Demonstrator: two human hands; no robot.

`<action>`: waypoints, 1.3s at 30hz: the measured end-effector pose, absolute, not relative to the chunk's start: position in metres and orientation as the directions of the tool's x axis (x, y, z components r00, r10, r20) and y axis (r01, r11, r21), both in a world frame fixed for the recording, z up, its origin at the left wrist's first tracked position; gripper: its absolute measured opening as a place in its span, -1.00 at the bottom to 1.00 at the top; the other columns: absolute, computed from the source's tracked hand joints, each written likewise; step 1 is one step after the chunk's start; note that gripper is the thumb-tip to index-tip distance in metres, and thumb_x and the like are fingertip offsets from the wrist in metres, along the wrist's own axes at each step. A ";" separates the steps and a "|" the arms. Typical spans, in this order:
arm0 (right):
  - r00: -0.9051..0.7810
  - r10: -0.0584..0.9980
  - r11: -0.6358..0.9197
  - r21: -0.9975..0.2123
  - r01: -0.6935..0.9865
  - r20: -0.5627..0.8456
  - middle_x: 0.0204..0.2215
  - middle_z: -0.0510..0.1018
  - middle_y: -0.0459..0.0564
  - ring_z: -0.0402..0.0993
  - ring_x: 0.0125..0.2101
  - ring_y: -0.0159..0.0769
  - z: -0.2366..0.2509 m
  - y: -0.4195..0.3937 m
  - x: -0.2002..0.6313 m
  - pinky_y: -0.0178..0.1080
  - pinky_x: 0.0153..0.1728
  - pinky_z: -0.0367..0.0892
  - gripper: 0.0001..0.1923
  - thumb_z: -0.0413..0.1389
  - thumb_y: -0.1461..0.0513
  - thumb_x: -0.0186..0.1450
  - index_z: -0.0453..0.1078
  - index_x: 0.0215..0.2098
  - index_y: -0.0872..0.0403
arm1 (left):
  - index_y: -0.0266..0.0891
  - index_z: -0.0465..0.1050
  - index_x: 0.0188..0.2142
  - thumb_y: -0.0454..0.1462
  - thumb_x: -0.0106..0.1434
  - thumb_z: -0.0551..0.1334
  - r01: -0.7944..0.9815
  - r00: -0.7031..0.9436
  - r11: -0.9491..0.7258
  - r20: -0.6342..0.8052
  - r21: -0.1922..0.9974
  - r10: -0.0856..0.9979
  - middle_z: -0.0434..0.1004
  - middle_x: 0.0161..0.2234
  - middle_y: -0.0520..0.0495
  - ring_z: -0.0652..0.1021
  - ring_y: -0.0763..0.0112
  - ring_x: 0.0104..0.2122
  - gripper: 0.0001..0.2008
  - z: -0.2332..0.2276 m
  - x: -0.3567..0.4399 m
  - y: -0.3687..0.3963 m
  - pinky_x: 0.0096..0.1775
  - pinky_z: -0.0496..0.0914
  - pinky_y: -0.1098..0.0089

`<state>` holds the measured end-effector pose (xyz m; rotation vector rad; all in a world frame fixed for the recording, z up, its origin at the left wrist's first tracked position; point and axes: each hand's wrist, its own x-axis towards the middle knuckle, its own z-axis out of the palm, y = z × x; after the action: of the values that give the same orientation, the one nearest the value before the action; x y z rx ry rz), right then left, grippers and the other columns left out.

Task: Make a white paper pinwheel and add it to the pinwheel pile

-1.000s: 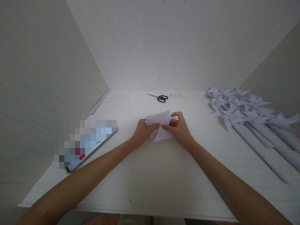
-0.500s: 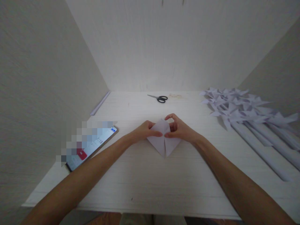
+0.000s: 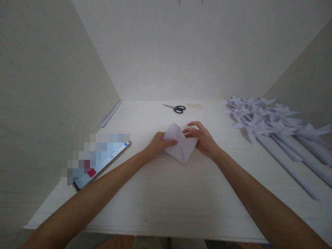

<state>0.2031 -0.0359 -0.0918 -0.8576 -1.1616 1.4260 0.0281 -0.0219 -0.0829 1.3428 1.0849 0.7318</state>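
Observation:
A folded sheet of white paper with slit cuts running to its middle is held just above the table between my hands. My left hand pinches its left side, thumb lying across the front and the fingers behind it. On the other side, my right hand is behind the right-hand flap with its index and middle fingers stretched out and apart. The flap hides its thumb, and I cannot tell how firmly it touches the paper.
Black-handled scissors lie beyond my hands. White paper pinwheels on rolled paper sticks are piled at the right. A phone, partly pixelated, rests at the left, near a paper roll. Walls enclose the white table.
The paper has tilted and its right flap has opened out. My right hand has let go of its pinch near the middle, moved slightly right and spread its fingers.

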 end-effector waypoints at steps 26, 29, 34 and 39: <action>-0.128 0.973 0.215 -0.951 0.221 0.190 -0.67 0.39 -0.13 0.27 -0.65 -0.47 -0.094 -0.034 0.196 -0.37 -0.61 0.18 -0.85 0.13 0.17 0.03 0.40 -0.57 0.11 | -0.37 0.40 -0.51 -0.18 -0.10 0.24 0.144 0.184 -0.038 0.011 0.989 0.983 0.40 -0.57 0.01 0.37 0.51 -0.58 -0.76 -0.090 0.031 -0.026 -0.55 0.25 0.49; -0.097 0.977 0.207 -0.945 0.253 0.189 -0.68 0.40 -0.12 0.26 -0.66 -0.46 -0.095 -0.035 0.193 -0.37 -0.65 0.15 -0.84 0.14 0.16 0.01 0.41 -0.57 0.11 | -0.36 0.40 -0.52 -0.21 -0.09 0.23 0.173 0.210 -0.085 0.047 0.981 0.977 0.38 -0.59 0.02 0.36 0.52 -0.59 -0.80 -0.089 0.031 -0.026 -0.56 0.25 0.51; -0.072 0.982 0.190 -0.944 0.269 0.177 -0.70 0.38 -0.11 0.23 -0.68 -0.47 -0.095 -0.036 0.191 -0.37 -0.67 0.11 -0.79 0.14 0.12 0.01 0.40 -0.57 0.13 | -0.34 0.40 -0.52 -0.24 -0.08 0.22 0.183 0.213 -0.108 0.068 0.977 0.975 0.37 -0.60 0.05 0.34 0.56 -0.61 -0.84 -0.087 0.033 -0.027 -0.57 0.24 0.53; -0.062 0.979 0.204 -0.933 0.295 0.195 -0.72 0.35 -0.12 0.20 -0.70 -0.48 -0.096 -0.036 0.190 -0.37 -0.68 0.07 -0.77 0.14 0.11 0.01 0.38 -0.59 0.13 | -0.35 0.41 -0.50 -0.24 -0.09 0.22 0.202 0.222 -0.129 0.083 0.971 0.972 0.37 -0.59 0.04 0.35 0.54 -0.60 -0.82 -0.086 0.033 -0.028 -0.56 0.25 0.52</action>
<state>0.1897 -0.0364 -0.0959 -1.2526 -1.5417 0.9186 0.0333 -0.0281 -0.0862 1.5407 1.1473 1.0143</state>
